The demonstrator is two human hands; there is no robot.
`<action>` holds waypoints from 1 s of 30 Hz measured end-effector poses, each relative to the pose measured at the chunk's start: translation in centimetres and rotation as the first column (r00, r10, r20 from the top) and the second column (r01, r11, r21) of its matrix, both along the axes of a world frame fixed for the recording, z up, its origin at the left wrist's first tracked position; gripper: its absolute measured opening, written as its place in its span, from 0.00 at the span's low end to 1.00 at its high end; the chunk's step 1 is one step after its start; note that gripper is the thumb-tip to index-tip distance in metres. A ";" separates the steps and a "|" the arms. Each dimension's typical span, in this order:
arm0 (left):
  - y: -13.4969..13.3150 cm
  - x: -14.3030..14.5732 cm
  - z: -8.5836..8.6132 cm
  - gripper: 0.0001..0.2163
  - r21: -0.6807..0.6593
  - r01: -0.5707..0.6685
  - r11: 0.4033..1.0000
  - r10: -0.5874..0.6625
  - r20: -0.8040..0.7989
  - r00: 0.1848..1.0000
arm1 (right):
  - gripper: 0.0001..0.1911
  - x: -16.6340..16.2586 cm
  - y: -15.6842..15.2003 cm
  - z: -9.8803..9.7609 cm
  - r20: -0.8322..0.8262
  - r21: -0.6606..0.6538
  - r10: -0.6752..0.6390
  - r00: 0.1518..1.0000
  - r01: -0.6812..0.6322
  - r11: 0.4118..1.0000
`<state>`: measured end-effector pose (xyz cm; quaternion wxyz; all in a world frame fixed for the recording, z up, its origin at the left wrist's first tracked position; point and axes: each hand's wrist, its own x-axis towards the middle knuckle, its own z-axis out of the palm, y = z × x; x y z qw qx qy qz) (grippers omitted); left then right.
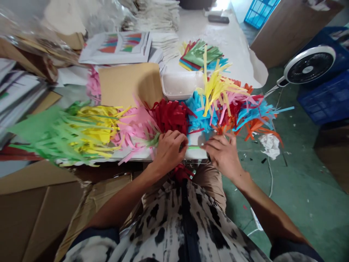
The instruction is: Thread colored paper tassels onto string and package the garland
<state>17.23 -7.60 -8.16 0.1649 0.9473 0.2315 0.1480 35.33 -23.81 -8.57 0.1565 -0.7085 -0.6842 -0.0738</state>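
Observation:
At the table's front edge, my left hand (171, 150) is closed in a pinch with a bit of light green fringed paper (155, 140) sticking out at its left side. A thin green paper strip (194, 147) runs from it to my right hand (223, 152), whose fingers pinch the other end. Just beyond the hands lie bunches of fringed tissue paper: a dark red bunch (171, 116), a blue bunch (201, 114), a pink bunch (136, 125), a yellow bunch (99, 125) and a green bunch (51, 127). Some fingertips are hidden.
Behind the bunches stand a white plastic tray (182, 95) and a brown cardboard piece (122, 82). A stack of coloured fringed sheets (200, 54) lies farther back. More yellow fringe (215, 87) is heaped at the right. A fan (309, 67) stands right of the table.

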 end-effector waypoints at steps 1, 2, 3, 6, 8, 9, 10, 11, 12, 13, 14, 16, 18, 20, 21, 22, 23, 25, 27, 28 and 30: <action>0.0 -0.1 -0.2 0.05 0.017 0.034 0.999 -0.034 0.032 0.999 | 0.13 -0.2 -0.3 -0.3 0.006 0.022 0.032 0.999 -0.032 0.999; 0.0 -0.4 -0.4 0.07 0.046 0.082 0.996 -0.085 0.057 0.995 | 0.14 -0.3 -0.6 -0.7 0.019 0.046 0.047 0.999 -0.048 0.998; 0.0 -0.7 -0.5 0.09 0.086 0.140 0.986 -0.146 0.069 0.987 | 0.14 -0.3 -0.9 -1.0 0.035 0.069 0.044 0.998 -0.047 0.996; 0.1 -1.8 -0.5 0.11 0.204 0.249 0.947 -0.261 0.029 0.965 | 0.15 0.0 -2.2 -1.6 0.074 0.103 -0.003 0.997 -0.004 0.995; 0.1 -2.1 -0.1 0.12 0.248 0.252 0.935 -0.260 0.001 0.966 | 0.15 0.3 -2.7 -1.4 0.082 0.092 -0.030 0.996 0.022 0.996; 0.0 -2.1 0.1 0.11 0.264 0.247 0.933 -0.254 -0.008 0.967 | 0.15 0.3 -2.8 -1.2 0.079 0.078 -0.034 0.996 0.028 0.997; 0.0 -1.9 0.3 0.10 0.276 0.248 0.929 -0.252 -0.020 0.967 | 0.14 0.2 -2.8 -1.0 0.075 0.064 -0.035 0.997 0.030 0.998; -0.1 -1.6 0.5 0.09 0.286 0.258 0.923 -0.259 -0.035 0.965 | 0.14 0.1 -2.7 -0.6 0.071 0.049 -0.033 0.997 0.029 0.998; -0.1 -1.1 0.5 0.09 0.295 0.276 0.915 -0.273 -0.052 0.961 | 0.13 -0.1 -2.4 -0.3 0.070 0.034 -0.031 0.997 0.029 0.999; -0.1 -0.6 0.6 0.09 0.305 0.298 0.905 -0.291 -0.071 0.954 | 0.13 -0.4 -2.2 0.1 0.074 0.025 -0.034 0.997 0.032 0.999; 0.0 -0.1 0.5 0.10 0.314 0.326 0.892 -0.313 -0.093 0.945 | 0.12 -0.6 -1.9 0.4 0.081 0.019 -0.037 0.996 0.036 0.999; 0.1 0.6 0.5 0.10 0.342 0.387 0.857 -0.362 -0.136 0.922 | 0.11 -1.1 -1.4 0.9 0.100 0.012 -0.044 0.994 0.043 0.999; 0.2 0.9 0.5 0.09 0.382 0.437 0.815 -0.401 -0.174 0.900 | 0.08 -1.4 -1.1 1.2 0.112 0.026 -0.056 0.992 0.053 0.998; -0.1 0.8 0.7 0.07 0.427 0.459 0.779 -0.423 -0.181 0.888 | 0.07 -1.8 -0.8 1.3 0.116 0.059 -0.071 0.991 0.065 0.996; -0.3 0.7 0.8 0.07 0.450 0.456 0.768 -0.428 -0.170 0.888 | 0.06 -2.0 -0.7 1.3 0.116 0.077 -0.073 0.991 0.064 0.995; -0.5 0.6 0.9 0.06 0.471 0.450 0.759 -0.432 -0.153 0.889 | 0.06 -2.1 -0.5 1.3 0.118 0.092 -0.070 0.990 0.059 0.994; -0.8 0.4 1.1 0.05 0.486 0.441 0.755 -0.434 -0.134 0.891 | 0.06 -2.2 -0.4 1.3 0.123 0.107 -0.064 0.990 0.051 0.993; -1.3 -0.1 1.3 0.04 0.488 0.408 0.772 -0.421 -0.089 0.903 | 0.06 -2.4 -0.1 1.4 0.140 0.148 -0.045 0.989 0.024 0.989; -1.7 -0.5 1.7 0.05 0.400 0.343 0.850 -0.363 -0.028 0.931 | 0.06 -2.4 0.0 1.7 0.163 0.214 -0.027 0.986 -0.008 0.977; -1.8 -0.8 1.9 0.06 0.300 0.288 0.909 -0.308 0.022 0.951 | 0.07 -2.4 0.0 2.0 0.171 0.251 -0.023 0.985 -0.021 0.968; -1.9 -1.3 2.3 0.10 -0.038 0.171 0.985 -0.164 0.134 0.977 | 0.09 -2.5 -0.1 2.6 0.179 0.321 -0.022 0.984 -0.037 0.946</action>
